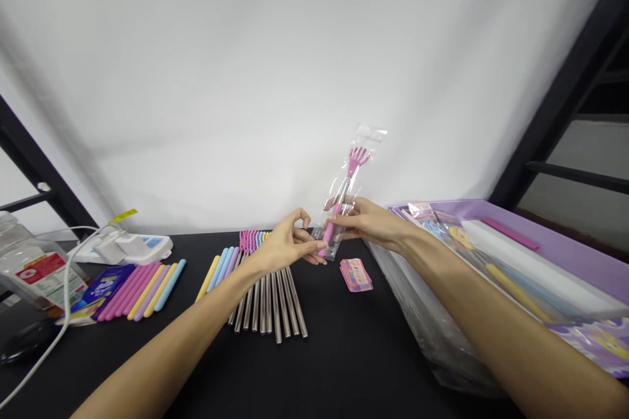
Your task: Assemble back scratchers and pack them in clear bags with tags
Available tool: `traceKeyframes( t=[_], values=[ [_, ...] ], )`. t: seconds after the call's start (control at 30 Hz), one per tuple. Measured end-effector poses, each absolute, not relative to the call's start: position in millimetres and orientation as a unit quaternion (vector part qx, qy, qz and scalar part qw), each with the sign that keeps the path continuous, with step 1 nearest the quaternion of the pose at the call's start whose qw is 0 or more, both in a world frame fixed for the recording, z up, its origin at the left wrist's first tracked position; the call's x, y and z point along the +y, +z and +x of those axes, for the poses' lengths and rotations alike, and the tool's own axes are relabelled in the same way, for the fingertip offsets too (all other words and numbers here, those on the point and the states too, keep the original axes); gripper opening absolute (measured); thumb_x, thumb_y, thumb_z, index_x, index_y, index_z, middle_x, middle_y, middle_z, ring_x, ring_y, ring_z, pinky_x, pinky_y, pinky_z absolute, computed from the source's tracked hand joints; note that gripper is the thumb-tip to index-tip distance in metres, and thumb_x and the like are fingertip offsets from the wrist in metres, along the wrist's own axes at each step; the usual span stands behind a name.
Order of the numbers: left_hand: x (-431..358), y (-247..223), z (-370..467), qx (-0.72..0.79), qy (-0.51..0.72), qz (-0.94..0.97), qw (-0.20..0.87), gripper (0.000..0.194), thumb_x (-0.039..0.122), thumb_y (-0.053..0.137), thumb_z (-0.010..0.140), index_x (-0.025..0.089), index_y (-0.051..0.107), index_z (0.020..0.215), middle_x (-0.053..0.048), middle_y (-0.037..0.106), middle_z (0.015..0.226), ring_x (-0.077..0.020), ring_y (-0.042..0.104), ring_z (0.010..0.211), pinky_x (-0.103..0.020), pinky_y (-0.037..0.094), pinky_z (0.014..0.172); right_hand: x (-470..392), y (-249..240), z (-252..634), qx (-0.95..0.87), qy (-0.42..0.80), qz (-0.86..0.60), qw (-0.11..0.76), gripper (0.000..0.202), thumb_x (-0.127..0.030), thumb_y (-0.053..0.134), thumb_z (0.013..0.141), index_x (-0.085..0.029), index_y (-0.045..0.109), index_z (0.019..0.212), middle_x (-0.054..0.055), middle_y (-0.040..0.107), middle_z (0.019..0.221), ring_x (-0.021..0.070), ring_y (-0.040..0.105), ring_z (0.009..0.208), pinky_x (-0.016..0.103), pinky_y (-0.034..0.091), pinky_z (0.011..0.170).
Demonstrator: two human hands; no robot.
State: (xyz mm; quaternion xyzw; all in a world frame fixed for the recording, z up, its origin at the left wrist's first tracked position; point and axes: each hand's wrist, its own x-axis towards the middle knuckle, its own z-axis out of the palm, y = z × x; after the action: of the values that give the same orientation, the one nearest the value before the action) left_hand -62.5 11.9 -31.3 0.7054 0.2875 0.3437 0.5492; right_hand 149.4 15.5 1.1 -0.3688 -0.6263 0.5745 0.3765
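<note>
A pink back scratcher [332, 223] with a claw-shaped head and a metal rod sits in a clear plastic bag [369, 133], tilted in front of the wall. My right hand [372, 221] grips it around the pink handle through the bag. At the bag's lower end, my left hand [284, 243] has thumb and fingers pinched on the plastic near the handle's tip. Beneath my left hand lies a row of metal rods [269, 304] with pink, blue and yellow claw heads [249, 240], partly hidden. Pink printed cards [356, 274] lie stacked below my right hand.
Coloured handles [142, 289] lie in rows at left, beside a purple wrapper [109, 283], a power strip [156, 248], a clear jar [37, 268], a cable and a black mouse [27, 340]. A purple box [555, 236] with bagged scratchers stands at right.
</note>
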Motion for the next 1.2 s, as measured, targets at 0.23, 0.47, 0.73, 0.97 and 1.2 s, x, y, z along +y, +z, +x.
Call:
traceKeyframes(
  t=[0.23, 0.47, 0.73, 0.97, 1.2],
  values=[
    [10, -29, -65, 0.319, 0.278, 0.727, 0.541, 0.046, 0.040, 0.076, 0.074, 0.020, 0.040, 0.094, -0.004, 0.071, 0.073, -0.0200, 0.070, 0.072, -0.039, 0.057, 0.074, 16, 2, 147, -0.695, 0.503, -0.372, 0.354, 0.028, -0.042, 0.067, 0.082, -0.015, 0.063, 0.087, 0.004, 0.062, 0.083, 0.0174, 0.061, 0.083, 0.032, 0.054, 0.072],
    [16, -15, -72, 0.298, 0.385, 0.738, 0.467, 0.038, 0.045, 0.057, 0.089, 0.022, 0.040, 0.114, -0.009, 0.067, 0.099, -0.0201, 0.068, 0.091, -0.039, 0.055, 0.082, 7, 10, 145, -0.713, 0.530, -0.370, 0.271, 0.032, -0.046, 0.070, 0.079, -0.015, 0.063, 0.083, 0.000, 0.057, 0.074, 0.0135, 0.058, 0.070, 0.029, 0.052, 0.066],
    [17, 2, -73, 0.303, 0.494, 0.721, 0.380, 0.033, 0.040, 0.062, 0.087, 0.020, 0.059, 0.113, -0.011, 0.062, 0.114, -0.0189, 0.066, 0.091, -0.036, 0.056, 0.080, -3, 6, 138, -0.770, 0.564, -0.299, -0.023, 0.040, -0.051, 0.071, 0.076, -0.013, 0.062, 0.084, 0.001, 0.064, 0.068, 0.0131, 0.063, 0.056, 0.023, 0.044, 0.051],
    [19, -8, -74, 0.340, 0.503, 0.660, 0.443, 0.062, 0.036, 0.076, 0.074, 0.022, 0.044, 0.125, -0.012, 0.061, 0.120, -0.0166, 0.068, 0.080, -0.035, 0.057, 0.075, -5, 5, 137, -0.759, 0.552, -0.339, -0.067, 0.042, -0.054, 0.071, 0.074, -0.014, 0.059, 0.075, 0.000, 0.062, 0.064, 0.0152, 0.067, 0.059, 0.021, 0.039, 0.050],
    [11, -19, -59, 0.331, 0.562, 0.662, 0.368, 0.035, 0.037, 0.069, 0.081, 0.023, 0.044, 0.103, -0.003, 0.061, 0.112, -0.0130, 0.068, 0.075, -0.027, 0.056, 0.071, -2, 2, 138, -0.742, 0.546, -0.386, -0.048, 0.046, -0.056, 0.075, 0.069, -0.014, 0.061, 0.081, 0.002, 0.065, 0.061, 0.0172, 0.067, 0.058, 0.024, 0.045, 0.055]
  ],
)
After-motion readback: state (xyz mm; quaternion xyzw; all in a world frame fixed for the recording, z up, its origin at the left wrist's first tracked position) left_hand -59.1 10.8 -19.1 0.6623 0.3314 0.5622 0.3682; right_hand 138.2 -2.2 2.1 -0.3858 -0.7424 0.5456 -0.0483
